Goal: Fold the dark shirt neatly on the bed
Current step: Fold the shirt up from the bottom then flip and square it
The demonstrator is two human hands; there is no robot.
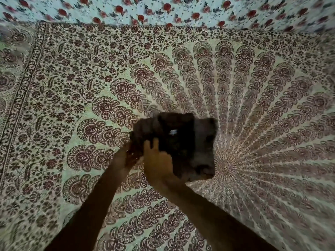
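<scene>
Head view: the whole picture is smeared by motion, so fine detail is soft. A bedspread (253, 105) printed with a brown feather-fan mandala on a pale ground covers nearly all of the bed. Its bordered edge runs along the far side and down the left. Beyond that far edge lies a pale sheet (163, 9) scattered with red roses.

The dark shirt (183, 147) sits just left of the mandala's centre, near the middle of the scene. It is already gathered into a compact, roughly rectangular bundle of several layers. A small white label (173, 132) shows on its upper face. Its right and near edges lie against the bedspread. Whether the left side is raised off the cloth cannot be told through the blur.

Both bare forearms reach in from the near edge and meet at the bundle's near-left corner. The left hand (129, 155) is at the shirt's left edge with its fingers curled in round the fabric. The right hand (157, 161), just beside it, shows its back, with two fingers (147, 144) lying up over the top layer. Its thumb is hidden, so whether it pinches the cloth or merely presses on it cannot be told.
</scene>
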